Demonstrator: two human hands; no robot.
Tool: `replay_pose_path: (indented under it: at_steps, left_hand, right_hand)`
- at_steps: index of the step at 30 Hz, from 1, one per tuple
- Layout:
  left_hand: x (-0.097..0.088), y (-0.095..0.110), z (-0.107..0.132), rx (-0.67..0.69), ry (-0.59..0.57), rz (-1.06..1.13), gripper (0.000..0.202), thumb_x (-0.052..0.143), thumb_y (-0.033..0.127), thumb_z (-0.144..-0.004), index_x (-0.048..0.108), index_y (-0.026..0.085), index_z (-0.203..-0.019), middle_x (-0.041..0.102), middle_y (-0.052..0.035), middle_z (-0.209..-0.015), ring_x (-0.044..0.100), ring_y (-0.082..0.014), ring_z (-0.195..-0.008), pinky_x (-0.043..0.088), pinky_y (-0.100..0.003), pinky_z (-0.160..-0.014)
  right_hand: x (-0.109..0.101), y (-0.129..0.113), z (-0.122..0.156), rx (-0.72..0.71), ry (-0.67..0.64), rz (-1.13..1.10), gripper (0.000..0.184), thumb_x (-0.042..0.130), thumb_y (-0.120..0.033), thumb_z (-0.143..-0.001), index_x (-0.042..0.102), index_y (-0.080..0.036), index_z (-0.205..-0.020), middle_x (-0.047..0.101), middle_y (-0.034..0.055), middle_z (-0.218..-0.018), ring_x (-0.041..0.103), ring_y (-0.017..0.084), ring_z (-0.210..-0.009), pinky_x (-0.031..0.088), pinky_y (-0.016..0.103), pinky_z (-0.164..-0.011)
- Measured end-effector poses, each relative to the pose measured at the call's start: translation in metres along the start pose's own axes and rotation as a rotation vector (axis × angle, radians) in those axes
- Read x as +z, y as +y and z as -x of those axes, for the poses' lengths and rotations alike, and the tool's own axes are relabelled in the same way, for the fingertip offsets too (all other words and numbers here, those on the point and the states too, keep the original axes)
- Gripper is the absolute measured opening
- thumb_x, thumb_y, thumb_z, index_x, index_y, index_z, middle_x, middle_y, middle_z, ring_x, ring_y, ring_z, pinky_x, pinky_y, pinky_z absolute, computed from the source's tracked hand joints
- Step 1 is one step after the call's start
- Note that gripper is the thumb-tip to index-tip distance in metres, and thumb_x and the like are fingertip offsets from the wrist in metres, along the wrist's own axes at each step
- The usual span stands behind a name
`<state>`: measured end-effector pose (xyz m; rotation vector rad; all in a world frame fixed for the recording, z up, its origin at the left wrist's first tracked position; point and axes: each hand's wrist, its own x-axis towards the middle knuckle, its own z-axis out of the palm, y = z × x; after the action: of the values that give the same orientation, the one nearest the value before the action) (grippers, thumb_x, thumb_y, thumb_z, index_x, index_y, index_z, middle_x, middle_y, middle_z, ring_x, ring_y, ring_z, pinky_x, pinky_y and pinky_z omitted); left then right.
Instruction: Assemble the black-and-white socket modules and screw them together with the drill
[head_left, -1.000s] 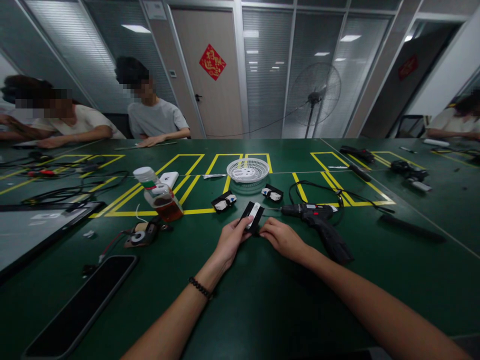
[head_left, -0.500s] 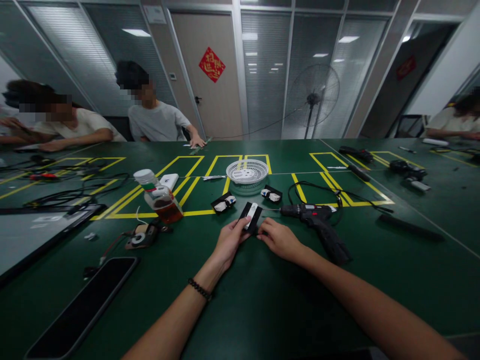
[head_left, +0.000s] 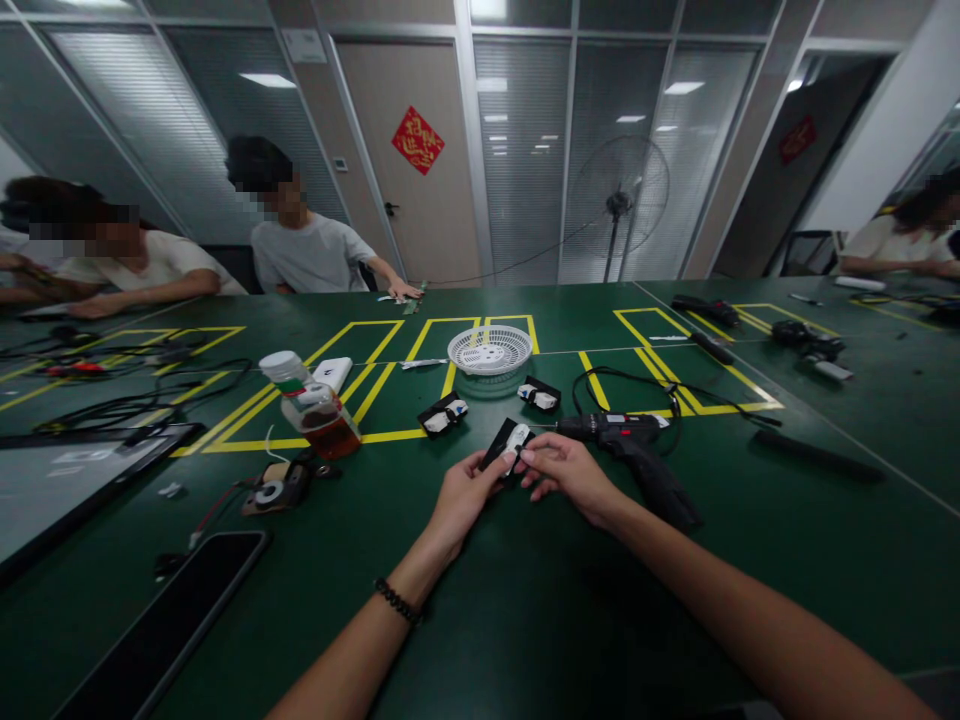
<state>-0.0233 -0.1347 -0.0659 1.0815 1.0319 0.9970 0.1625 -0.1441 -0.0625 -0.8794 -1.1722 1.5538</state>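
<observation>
Both of my hands meet over the green table (head_left: 525,620) on one small black part with a white insert (head_left: 508,444). My left hand (head_left: 461,497) pinches its near left edge with thumb and fingers. From the right, my right hand (head_left: 566,472) closes its fingertips on the white insert. The part is tilted up off the table. Two similar black-and-white parts (head_left: 442,412) (head_left: 537,395) lie just beyond it. A black power drill (head_left: 637,450) lies right of my right hand, its tip pointing left.
A white round fan grille (head_left: 490,349) sits farther back. A bottle of brown liquid (head_left: 309,405), a small motor with wires (head_left: 271,489), a dark phone (head_left: 161,635) and a tablet (head_left: 67,480) are on the left. Other people sit at the far and right edges.
My hands have lifted and tilted the black part, and my right fingers have come up onto its white insert. The person at the far side has reached one arm out across the table.
</observation>
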Motion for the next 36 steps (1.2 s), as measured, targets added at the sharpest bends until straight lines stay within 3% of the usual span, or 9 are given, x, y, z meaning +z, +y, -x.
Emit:
replay_pose_path:
  at_steps: [4, 21, 27, 36]
  left_hand:
    - [0.0033, 0.004, 0.0025, 0.032, -0.009, -0.068, 0.049, 0.075, 0.044, -0.074, 0.069, 0.013, -0.111, 0.073, -0.0115, -0.099, 0.067, -0.0171, -0.079, 0.049, -0.022, -0.066]
    - [0.0029, 0.0045, 0.0047, 0.102, -0.017, -0.137, 0.05, 0.076, 0.043, -0.072, 0.07, 0.012, -0.111, 0.073, -0.0088, -0.09, 0.064, -0.0159, -0.073, 0.047, -0.023, -0.065]
    - [0.0037, 0.0045, 0.0039, 0.093, 0.016, -0.084, 0.053, 0.077, 0.041, -0.072, 0.069, 0.012, -0.115, 0.073, -0.0108, -0.094, 0.066, -0.0182, -0.079, 0.048, -0.024, -0.069]
    - [0.0052, 0.0059, 0.0049, 0.102, 0.021, -0.076, 0.051, 0.078, 0.041, -0.071, 0.07, 0.014, -0.113, 0.074, -0.0108, -0.096, 0.066, -0.0176, -0.078, 0.048, -0.024, -0.07]
  right_hand:
    - [0.0012, 0.002, -0.0005, -0.016, 0.013, 0.008, 0.029, 0.072, -0.038, -0.08, 0.058, -0.017, -0.096, 0.07, 0.007, -0.088, 0.068, 0.017, -0.069, 0.058, 0.027, -0.053]
    - [-0.0059, 0.0072, -0.0034, -0.063, 0.068, 0.15, 0.028, 0.07, -0.039, -0.081, 0.058, -0.018, -0.096, 0.068, 0.0042, -0.082, 0.066, 0.015, -0.061, 0.055, 0.022, -0.044]
    - [-0.0019, 0.0085, -0.0034, -0.171, 0.138, 0.211, 0.025, 0.07, -0.037, -0.081, 0.059, -0.018, -0.095, 0.066, 0.002, -0.079, 0.065, 0.015, -0.059, 0.053, 0.023, -0.043]
    - [0.0, 0.0078, -0.0018, -0.182, 0.089, 0.208, 0.024, 0.068, -0.036, -0.084, 0.055, -0.021, -0.096, 0.066, -0.0001, -0.078, 0.064, 0.013, -0.055, 0.053, 0.023, -0.044]
